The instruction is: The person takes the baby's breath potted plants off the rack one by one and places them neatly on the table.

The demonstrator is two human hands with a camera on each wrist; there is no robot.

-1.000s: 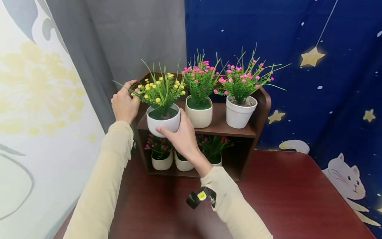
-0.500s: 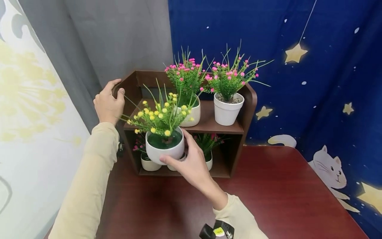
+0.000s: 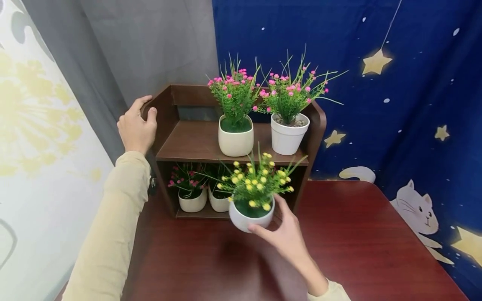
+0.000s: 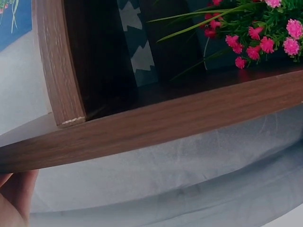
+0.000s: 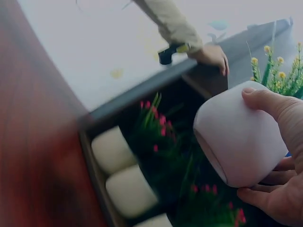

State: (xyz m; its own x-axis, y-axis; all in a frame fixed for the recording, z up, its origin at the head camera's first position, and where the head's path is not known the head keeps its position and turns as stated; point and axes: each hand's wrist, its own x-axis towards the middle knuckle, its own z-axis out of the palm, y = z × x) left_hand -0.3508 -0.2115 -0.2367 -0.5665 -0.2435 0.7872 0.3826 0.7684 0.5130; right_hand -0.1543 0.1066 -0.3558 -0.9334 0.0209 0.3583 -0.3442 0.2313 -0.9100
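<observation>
My right hand [image 3: 288, 236] holds a white round pot [image 3: 251, 217] of yellow flowers [image 3: 260, 182] in the air, thumb in front and fingers around its right side. In the right wrist view the white pot [image 5: 241, 135] is tilted, with its base in sight. At the far left, my left hand [image 3: 137, 129] holds the side panel of a brown wooden shelf [image 3: 188, 142]. Its fingers [image 4: 21, 189] touch the panel's outer side in the left wrist view. A cream pot of pink flowers [image 3: 236, 138] and a white tapered pot [image 3: 289, 136] stand on the upper shelf.
On the lower level, cream pots [image 3: 193, 202] with pink flowers stand side by side, partly hidden by the held plant. The shelf stands on a dark red table [image 3: 339, 242]. Behind it hang a grey curtain [image 3: 158, 46] and a blue star-patterned curtain [image 3: 320, 33].
My right hand has carried the yellow-flowered pot off the upper shelf's left end, forward, down and then right. My left hand has stayed at the shelf's side panel.
</observation>
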